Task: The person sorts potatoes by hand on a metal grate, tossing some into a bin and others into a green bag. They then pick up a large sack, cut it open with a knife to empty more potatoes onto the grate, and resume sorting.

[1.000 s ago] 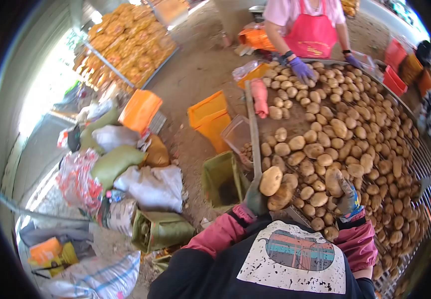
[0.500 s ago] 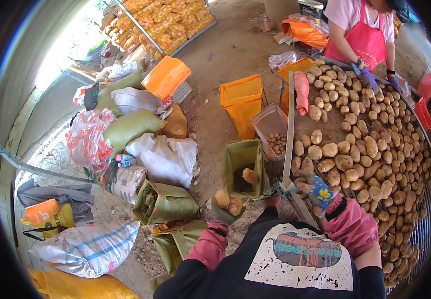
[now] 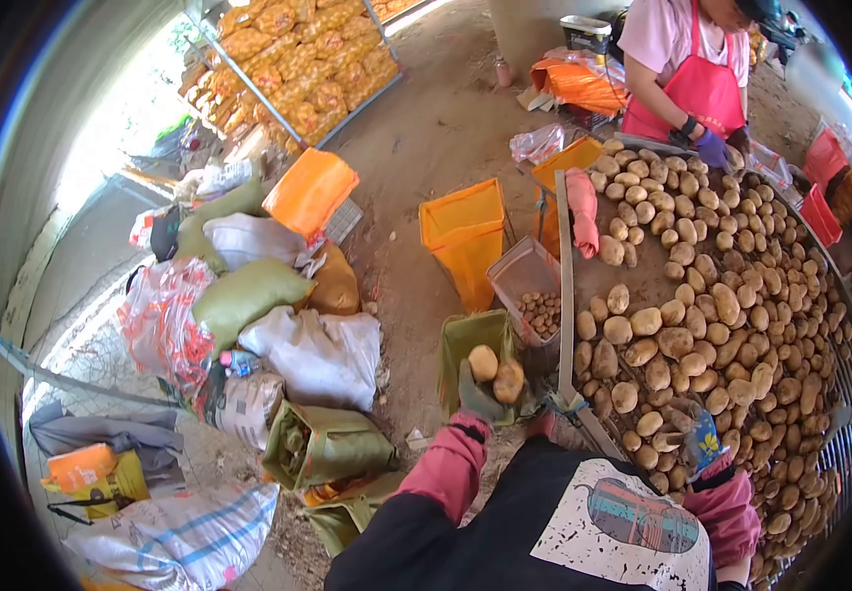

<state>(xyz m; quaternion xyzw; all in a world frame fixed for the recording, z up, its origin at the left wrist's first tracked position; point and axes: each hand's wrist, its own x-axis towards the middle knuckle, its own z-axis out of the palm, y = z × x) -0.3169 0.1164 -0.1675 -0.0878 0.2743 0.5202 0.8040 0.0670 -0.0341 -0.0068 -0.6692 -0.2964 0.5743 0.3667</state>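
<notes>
My left hand [image 3: 482, 399], in a grey glove and pink sleeve cover, is closed around two potatoes [image 3: 509, 381] at the mouth of an upright green bag [image 3: 453, 340]. The bag's inside is mostly hidden behind the hand and potatoes. My right hand [image 3: 687, 435], in a glove with a blue flowered cuff, reaches down among the potatoes [image 3: 731, 345] spread over the sorting table [image 3: 598, 258]. Its fingers look apart and somewhat blurred, with no potato clearly in its grasp.
A metal rail [image 3: 566, 295] edges the table. Beyond the green bag stand a crate of small potatoes [image 3: 519, 268] and an orange bag [image 3: 460, 222]. Filled sacks [image 3: 312, 355] lie left. Across the table, a co-worker in a red apron [image 3: 687, 94] handles potatoes.
My left hand has moved forward and right with two potatoes, over the green bag. A potato seen earlier above the bag's opening is out of sight. My right hand went from the rail onto the potatoes.
</notes>
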